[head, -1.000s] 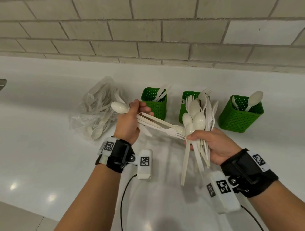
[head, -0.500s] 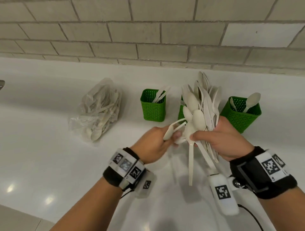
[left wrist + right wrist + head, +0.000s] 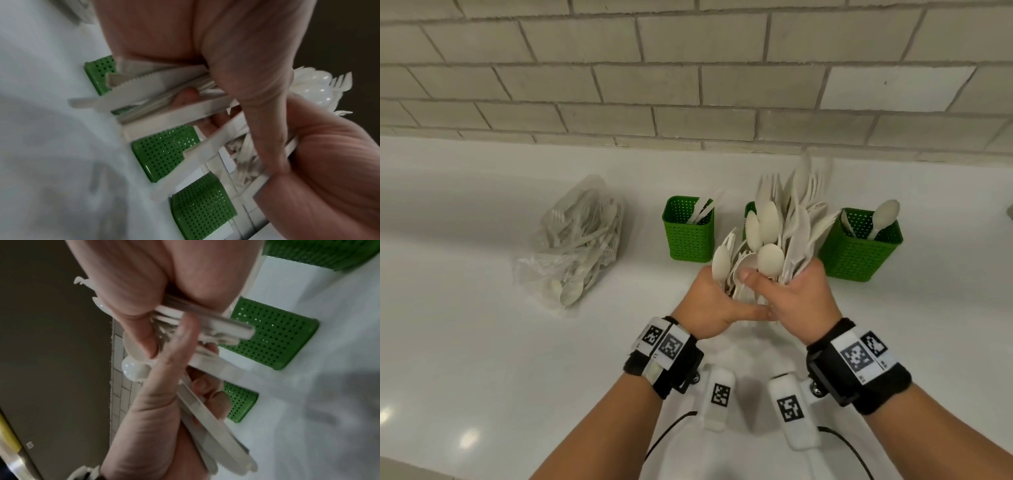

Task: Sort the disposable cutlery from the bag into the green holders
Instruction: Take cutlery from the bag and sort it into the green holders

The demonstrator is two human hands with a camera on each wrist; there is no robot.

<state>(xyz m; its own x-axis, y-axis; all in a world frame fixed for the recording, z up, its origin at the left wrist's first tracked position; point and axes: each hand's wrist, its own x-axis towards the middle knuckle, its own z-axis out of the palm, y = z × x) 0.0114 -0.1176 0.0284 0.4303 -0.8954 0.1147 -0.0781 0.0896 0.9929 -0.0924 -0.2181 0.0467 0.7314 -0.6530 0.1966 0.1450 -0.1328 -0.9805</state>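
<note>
Both grips, left hand (image 3: 710,305) and right hand (image 3: 796,301), clasp one cutlery bundle (image 3: 780,233) tightly.

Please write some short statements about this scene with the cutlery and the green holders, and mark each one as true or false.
1. Both hands hold one mixed bundle of cutlery. True: the left hand and the right hand both have a grip on it.
2. The plastic bag is empty. False: white cutlery is inside it.
3. Three green holders stand on the counter. True.
4. The right holder contains a spoon. True.
5. The left holder lies tipped over. False: it stands upright with pieces in it.
6. The bundle is only spoons. False: forks and serrated knives show too.
</note>
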